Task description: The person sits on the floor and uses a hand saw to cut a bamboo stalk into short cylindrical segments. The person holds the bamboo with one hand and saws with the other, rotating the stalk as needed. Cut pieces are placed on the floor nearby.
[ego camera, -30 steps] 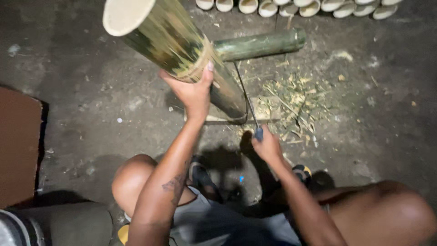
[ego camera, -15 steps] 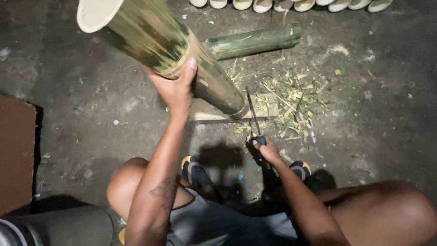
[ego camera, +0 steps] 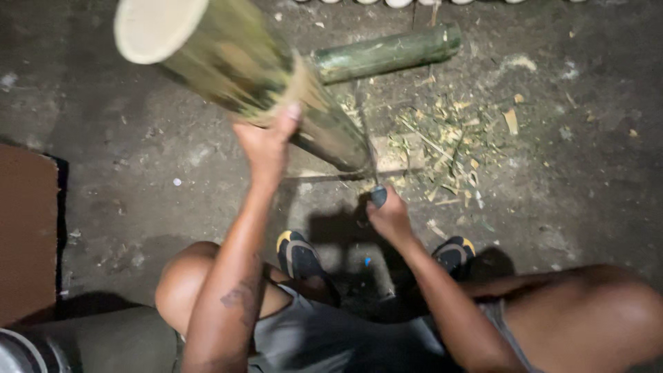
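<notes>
Person is squatting on a dark concrete floor (ego camera: pixel 138 159), steadying a bamboo pole while cutting at its base.

Nearest, the right hand (ego camera: pixel 390 217) is closing around a dark-handled thin blade (ego camera: pixel 373 176); the left hand (ego camera: pixel 266 141) is gripping the thick, leaning yellow-green bamboo pole (ego camera: pixel 235 65), which is resting on a flat wooden block (ego camera: pixel 394 155). If the pole twists, the blade may be slipping toward the sandalled feet (ego camera: pixel 298 254). Beyond, pale bamboo shavings (ego camera: pixel 449 138) and a green bamboo length (ego camera: pixel 387 52) are crowding the floor.
</notes>
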